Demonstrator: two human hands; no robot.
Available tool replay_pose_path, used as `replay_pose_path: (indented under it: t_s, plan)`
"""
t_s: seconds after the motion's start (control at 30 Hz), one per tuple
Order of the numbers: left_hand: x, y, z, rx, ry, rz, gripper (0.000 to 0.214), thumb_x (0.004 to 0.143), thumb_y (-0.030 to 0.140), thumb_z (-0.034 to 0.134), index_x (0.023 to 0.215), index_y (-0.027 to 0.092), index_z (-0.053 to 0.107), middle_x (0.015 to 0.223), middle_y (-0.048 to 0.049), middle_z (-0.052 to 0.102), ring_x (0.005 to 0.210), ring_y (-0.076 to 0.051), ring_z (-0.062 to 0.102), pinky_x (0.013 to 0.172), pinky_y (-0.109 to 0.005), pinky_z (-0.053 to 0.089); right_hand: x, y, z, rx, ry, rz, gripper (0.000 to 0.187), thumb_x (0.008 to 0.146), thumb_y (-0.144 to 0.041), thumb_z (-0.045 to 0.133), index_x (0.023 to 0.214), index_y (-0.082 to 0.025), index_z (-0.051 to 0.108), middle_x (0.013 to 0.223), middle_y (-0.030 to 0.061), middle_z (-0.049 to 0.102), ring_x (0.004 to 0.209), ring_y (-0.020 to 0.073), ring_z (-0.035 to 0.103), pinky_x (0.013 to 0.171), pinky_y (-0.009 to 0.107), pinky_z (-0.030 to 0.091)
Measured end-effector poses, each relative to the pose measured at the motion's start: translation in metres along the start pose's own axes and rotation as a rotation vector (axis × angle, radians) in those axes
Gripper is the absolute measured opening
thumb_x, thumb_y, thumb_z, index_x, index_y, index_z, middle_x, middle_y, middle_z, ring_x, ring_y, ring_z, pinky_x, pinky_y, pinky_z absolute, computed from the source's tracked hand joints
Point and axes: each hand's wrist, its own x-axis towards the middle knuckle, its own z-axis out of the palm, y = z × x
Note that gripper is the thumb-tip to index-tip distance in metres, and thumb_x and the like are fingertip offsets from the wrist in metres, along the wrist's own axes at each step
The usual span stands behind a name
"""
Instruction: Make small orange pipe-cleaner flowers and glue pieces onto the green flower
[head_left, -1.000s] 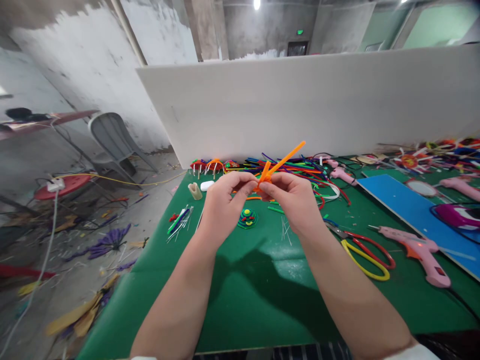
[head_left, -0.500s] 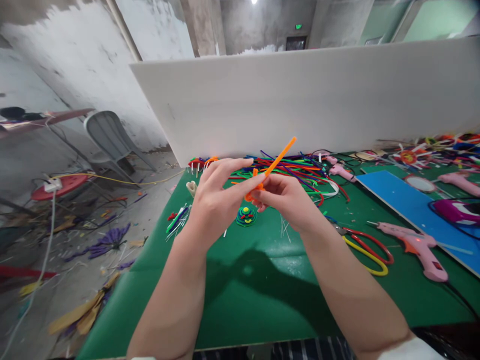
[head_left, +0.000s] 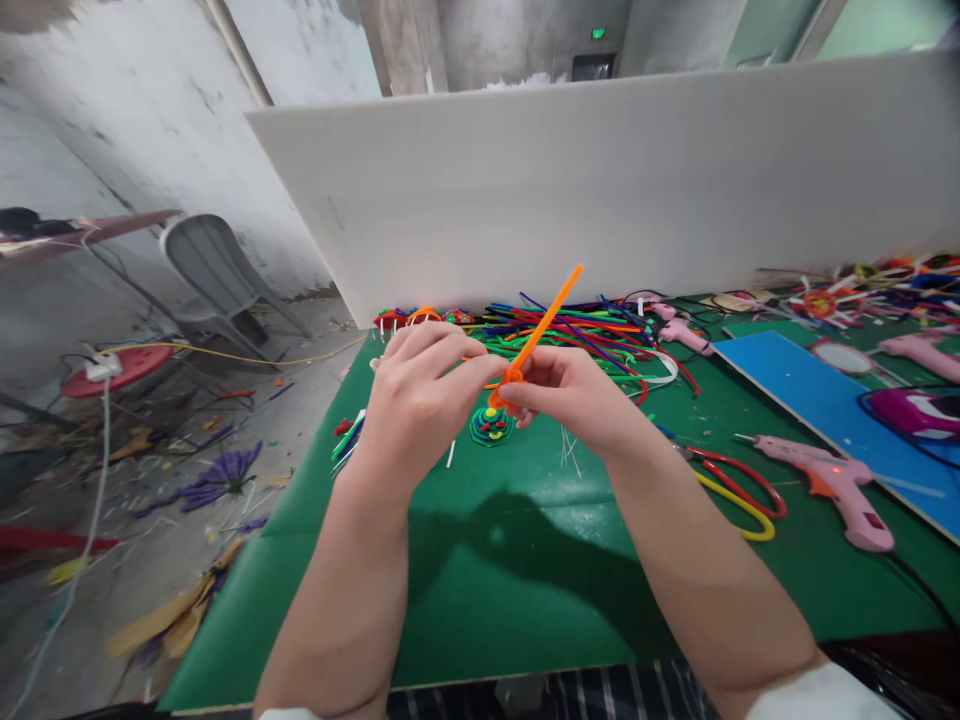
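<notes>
An orange pipe cleaner [head_left: 551, 318], with its lower end wound into a small bunch, is held above the table between my hands, its straight end pointing up and to the right. My right hand [head_left: 566, 395] pinches the wound part between thumb and fingers. At the other side, my left hand [head_left: 431, 405] is closed, its thumb and fingertips brought together on the orange piece. Just below them on the table lies a round green coiled piece [head_left: 491, 428] with a yellow top and red and yellow bits.
Loose coloured pipe cleaners [head_left: 600, 335] are heaped behind my hands, before a white board [head_left: 570, 190]. To the right are red-and-yellow-handled scissors [head_left: 750, 500], a pink glue gun [head_left: 832, 475] with a cord, and a blue board [head_left: 810, 390]. Thin white sticks [head_left: 570, 445] lie nearby.
My left fingers, raised and spread before, have come down and closed on the orange pipe cleaner. Its short upright end no longer shows, and the long end tilts more upright.
</notes>
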Motion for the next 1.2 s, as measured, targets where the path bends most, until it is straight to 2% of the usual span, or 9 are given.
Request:
replay_pose_path:
  t_s: [0.27,0.47,0.57,0.7,0.9,1.03,1.2]
  plan:
    - [0.002,0.007,0.008,-0.093,0.061,-0.064,0.021,0.082,0.018,0.051,0.097,0.024,0.064,0.082,-0.0028,0.066,0.077,-0.016,0.055,0.073,-0.032,0.046,0.001,0.0,-0.003,-0.019,0.022,-0.041,0.014,0.07,-0.025,0.062,0.08,-0.015,0.06,0.069,-0.0002,0.062,0.054,0.008,0.054,0.052,0.022,0.047]
    - [0.002,0.009,0.01,-0.051,0.106,-0.09,0.024,0.081,0.017,0.053,0.103,0.023,0.061,0.081,-0.0024,0.067,0.079,-0.016,0.057,0.077,-0.032,0.045,0.0,-0.002,-0.004,-0.013,0.047,-0.068,0.011,0.071,-0.025,0.062,0.076,-0.015,0.059,0.066,-0.001,0.06,0.056,0.0089,0.055,0.052,0.022,0.046]
    - [0.003,0.015,0.012,-0.01,0.158,-0.157,0.023,0.079,0.019,0.055,0.102,0.022,0.061,0.077,-0.0017,0.067,0.079,-0.017,0.058,0.077,-0.032,0.045,0.0,-0.001,-0.004,-0.03,0.081,-0.091,0.011,0.071,-0.026,0.062,0.075,-0.015,0.059,0.064,-0.0013,0.059,0.056,0.0086,0.054,0.052,0.022,0.046]
    - [0.004,0.028,0.017,-0.002,0.238,-0.314,0.019,0.077,0.018,0.058,0.096,0.022,0.062,0.075,-0.0001,0.067,0.076,-0.015,0.06,0.075,-0.031,0.046,0.002,0.001,0.001,-0.097,0.187,-0.129,0.016,0.072,-0.029,0.061,0.078,-0.015,0.061,0.068,0.0005,0.061,0.058,0.0089,0.054,0.053,0.022,0.047]
    - [0.007,0.045,0.019,-0.26,0.283,-0.606,0.017,0.078,0.019,0.057,0.094,0.022,0.062,0.087,0.0003,0.068,0.078,-0.013,0.064,0.073,-0.027,0.05,0.004,0.005,0.006,-0.14,0.344,-0.185,0.021,0.072,-0.033,0.062,0.081,-0.015,0.064,0.075,0.0034,0.063,0.068,0.0129,0.057,0.053,0.022,0.05]
    - [0.008,0.044,0.017,-0.414,0.254,-0.687,0.015,0.077,0.022,0.058,0.09,0.021,0.066,0.088,-0.0004,0.069,0.081,-0.014,0.064,0.076,-0.026,0.051,0.005,0.006,0.004,-0.078,0.378,-0.198,0.021,0.071,-0.034,0.063,0.08,-0.014,0.065,0.071,0.0027,0.064,0.065,0.0132,0.058,0.051,0.023,0.051]
    - [0.008,0.03,0.015,-0.588,0.201,-0.743,0.012,0.071,0.026,0.064,0.082,0.021,0.068,0.079,-0.0007,0.069,0.073,-0.014,0.063,0.071,-0.027,0.05,0.003,0.001,0.005,-0.075,0.35,-0.182,0.019,0.07,-0.032,0.063,0.08,-0.015,0.067,0.071,0.0024,0.065,0.064,0.0121,0.059,0.052,0.022,0.05]
